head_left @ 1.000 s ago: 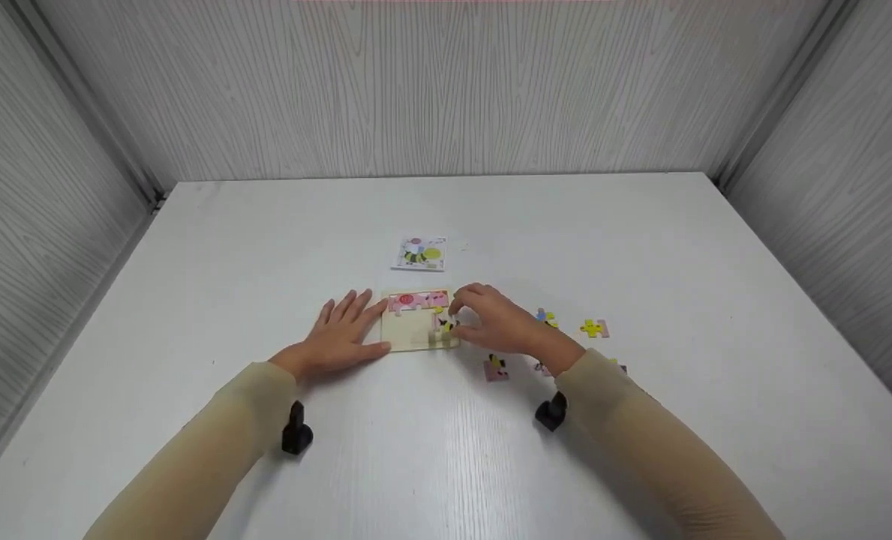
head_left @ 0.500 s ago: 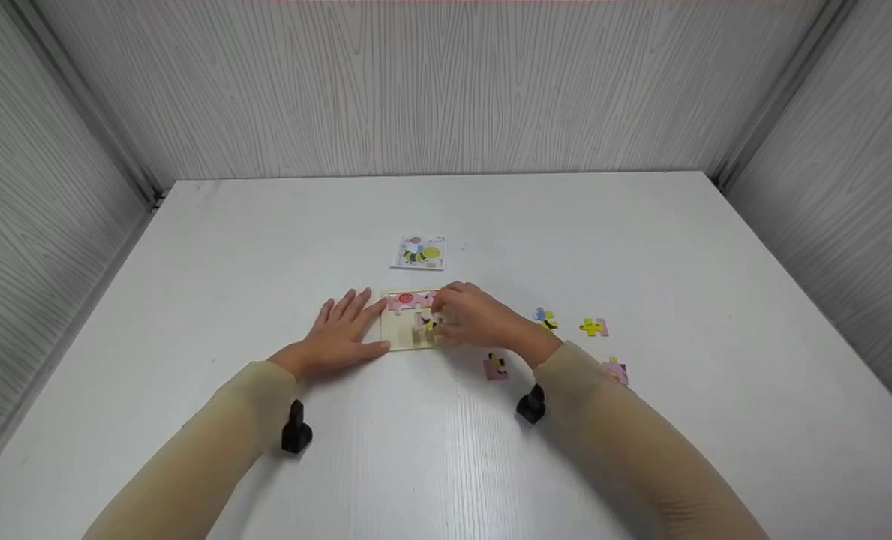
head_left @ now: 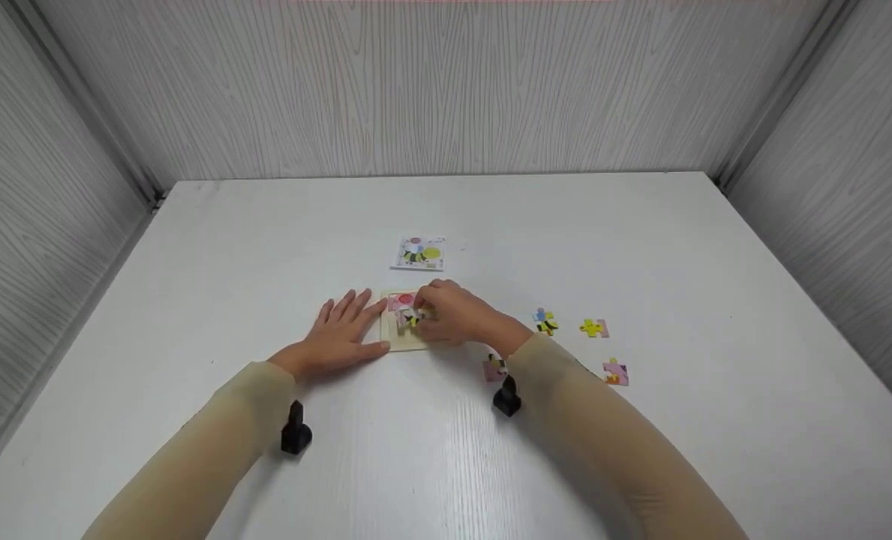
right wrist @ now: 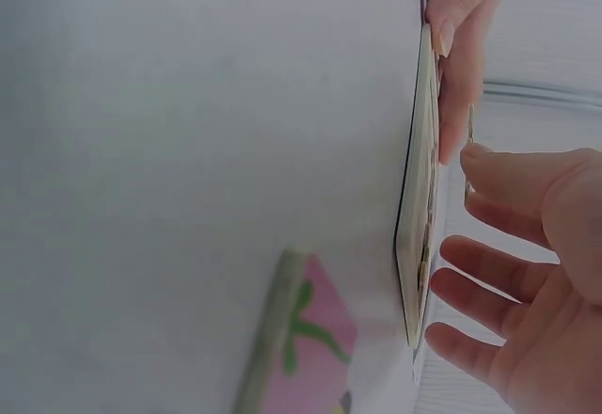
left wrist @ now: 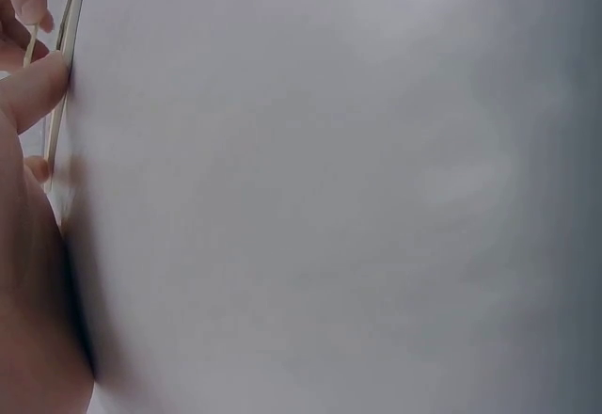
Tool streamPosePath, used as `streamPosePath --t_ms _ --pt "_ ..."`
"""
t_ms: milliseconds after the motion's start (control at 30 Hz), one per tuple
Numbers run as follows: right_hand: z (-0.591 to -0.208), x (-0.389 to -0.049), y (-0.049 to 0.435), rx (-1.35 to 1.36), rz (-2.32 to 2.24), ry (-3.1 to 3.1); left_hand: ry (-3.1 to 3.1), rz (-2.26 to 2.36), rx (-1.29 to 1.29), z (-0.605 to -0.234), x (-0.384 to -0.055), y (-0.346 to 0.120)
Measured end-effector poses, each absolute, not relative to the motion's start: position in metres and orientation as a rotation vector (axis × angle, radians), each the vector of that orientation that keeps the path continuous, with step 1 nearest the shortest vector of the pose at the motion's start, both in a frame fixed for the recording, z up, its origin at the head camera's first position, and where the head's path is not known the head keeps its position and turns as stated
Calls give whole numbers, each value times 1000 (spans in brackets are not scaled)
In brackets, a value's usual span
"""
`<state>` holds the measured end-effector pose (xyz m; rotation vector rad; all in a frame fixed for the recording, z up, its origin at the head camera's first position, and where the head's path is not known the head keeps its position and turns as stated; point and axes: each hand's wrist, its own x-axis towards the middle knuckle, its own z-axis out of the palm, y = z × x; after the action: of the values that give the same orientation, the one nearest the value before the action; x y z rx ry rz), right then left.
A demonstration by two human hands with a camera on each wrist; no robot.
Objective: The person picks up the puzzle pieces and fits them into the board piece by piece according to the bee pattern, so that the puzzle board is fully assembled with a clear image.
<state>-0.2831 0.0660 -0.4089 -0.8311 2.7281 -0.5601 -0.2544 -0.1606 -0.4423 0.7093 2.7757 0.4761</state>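
My left hand lies spread on the table, its thumb and index fingertip touching the left edge of a pale wooden puzzle board. A red-and-pink strip of fitted pieces runs along the board's top, partly covered by my right hand. Between thumb and finger, that hand pinches a puzzle piece with pink, yellow and black print, above the board's left half. The right wrist view shows the pinched piece edge-on, raised off the board; the other fingers hang loosely near the board.
A square picture card with a bee print lies behind the board. Loose pieces lie to the right: a blue-and-yellow one, a yellow one, a pink one, and another close to my right sleeve.
My right hand has moved left across the board, carrying the pinched puzzle piece from the right side to the left half. The left hand has stayed in place.
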Motion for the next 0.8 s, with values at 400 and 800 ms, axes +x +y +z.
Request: streamPosePath --t_ms 400,800 --pt "-409 -284 52 -841 -339 2821 2786 487 722 -442 -255 -161" --pt "-411 -285 43 -787 -279 2854 2787 482 725 -442 -255 -162"
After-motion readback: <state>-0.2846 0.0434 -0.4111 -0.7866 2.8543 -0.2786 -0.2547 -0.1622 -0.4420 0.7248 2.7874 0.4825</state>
